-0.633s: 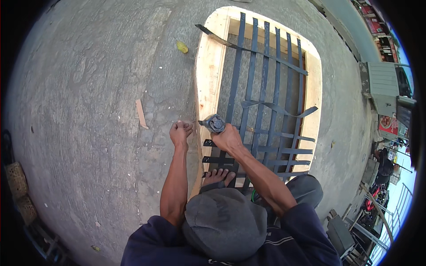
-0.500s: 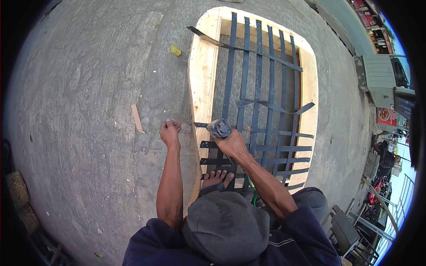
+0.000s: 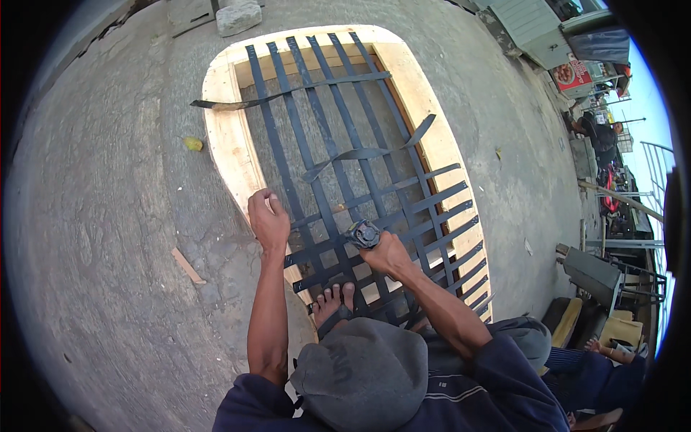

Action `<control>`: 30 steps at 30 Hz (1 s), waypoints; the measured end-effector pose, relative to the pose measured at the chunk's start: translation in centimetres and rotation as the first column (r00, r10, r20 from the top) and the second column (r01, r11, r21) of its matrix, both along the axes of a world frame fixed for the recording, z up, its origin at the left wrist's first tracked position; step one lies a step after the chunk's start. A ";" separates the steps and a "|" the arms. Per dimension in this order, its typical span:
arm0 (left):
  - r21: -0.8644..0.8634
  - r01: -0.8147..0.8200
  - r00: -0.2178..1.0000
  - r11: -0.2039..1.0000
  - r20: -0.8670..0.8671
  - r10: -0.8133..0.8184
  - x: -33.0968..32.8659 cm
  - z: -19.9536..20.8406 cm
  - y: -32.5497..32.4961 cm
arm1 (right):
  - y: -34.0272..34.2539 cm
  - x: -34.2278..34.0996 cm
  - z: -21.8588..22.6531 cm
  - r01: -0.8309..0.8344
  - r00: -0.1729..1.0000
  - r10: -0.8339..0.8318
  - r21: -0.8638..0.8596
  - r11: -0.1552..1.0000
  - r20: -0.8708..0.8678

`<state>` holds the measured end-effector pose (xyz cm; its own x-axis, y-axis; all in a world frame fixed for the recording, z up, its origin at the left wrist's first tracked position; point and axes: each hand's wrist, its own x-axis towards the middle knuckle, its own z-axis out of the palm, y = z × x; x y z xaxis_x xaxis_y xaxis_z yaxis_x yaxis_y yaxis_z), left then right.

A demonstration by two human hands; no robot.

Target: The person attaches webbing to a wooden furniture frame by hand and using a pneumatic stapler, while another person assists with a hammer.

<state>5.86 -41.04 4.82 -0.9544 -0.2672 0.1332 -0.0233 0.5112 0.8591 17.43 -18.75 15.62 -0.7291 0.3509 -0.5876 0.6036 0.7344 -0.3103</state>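
A wooden frame (image 3: 234,140) with rounded far corners lies on the ground, crossed lengthwise and sideways by dark webbing straps (image 3: 345,119). My left hand (image 3: 268,223) is at the frame's left rail, fingers curled, beside the end of a crosswise strap (image 3: 392,189). Whether its fingers pinch that strap is hidden. My right hand (image 3: 389,255) grips a dark power tool that looks like a staple gun (image 3: 362,234), held above the straps near the middle. Two loose strips, a far one (image 3: 288,94) and a twisted one (image 3: 367,153), lie across the lengthwise straps.
My bare foot (image 3: 332,301) rests on the near left straps. A tan strip (image 3: 188,266) and a yellowish leaf (image 3: 193,144) lie on the concrete. A stone block (image 3: 239,18) stands beyond the frame. At right are a grey bench-like piece (image 3: 590,273) and another person (image 3: 604,371).
My left hand has moved from above the ground onto the frame's left rail. The staple gun, still in my right hand, is over the inner straps now. The view has turned.
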 end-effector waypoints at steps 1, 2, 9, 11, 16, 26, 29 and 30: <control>-0.005 0.112 0.993 0.994 -0.032 -0.112 -0.7 0.6 1.9 | 1.6 1.1 0.5 0.025 0.998 -0.027 0.045 0.999 0.063; -0.045 0.204 0.979 0.978 0.000 -0.204 -1.6 0.8 3.5 | 3.1 2.5 0.8 0.055 0.997 -0.058 0.059 0.997 0.048; -0.505 0.435 0.890 0.745 0.118 -0.440 -5.4 -0.1 8.9 | 17.6 15.5 0.3 0.421 0.905 -0.398 0.435 0.796 -0.147; -0.348 0.584 0.807 0.733 0.151 -0.572 -6.3 0.4 7.8 | 20.2 19.4 0.0 0.544 0.834 -0.508 0.466 0.698 -0.214; 0.032 0.591 0.646 0.806 0.580 -0.497 -4.8 3.3 1.8 | 23.7 31.0 -1.1 0.635 0.733 -0.668 0.485 0.601 -0.131; -0.498 0.455 0.887 0.738 0.185 -0.423 -2.2 2.9 -2.1 | 23.3 34.7 -3.7 0.596 0.775 -0.627 0.427 0.680 -0.083; -0.435 0.502 0.854 0.747 0.115 -0.507 -3.9 1.8 3.3 | 28.8 34.4 -2.0 0.156 0.901 -0.278 0.347 0.925 0.334; -0.423 0.516 0.839 0.745 0.076 -0.538 -4.3 1.5 5.1 | 30.0 34.7 -0.2 0.283 0.903 -0.357 0.295 0.913 0.238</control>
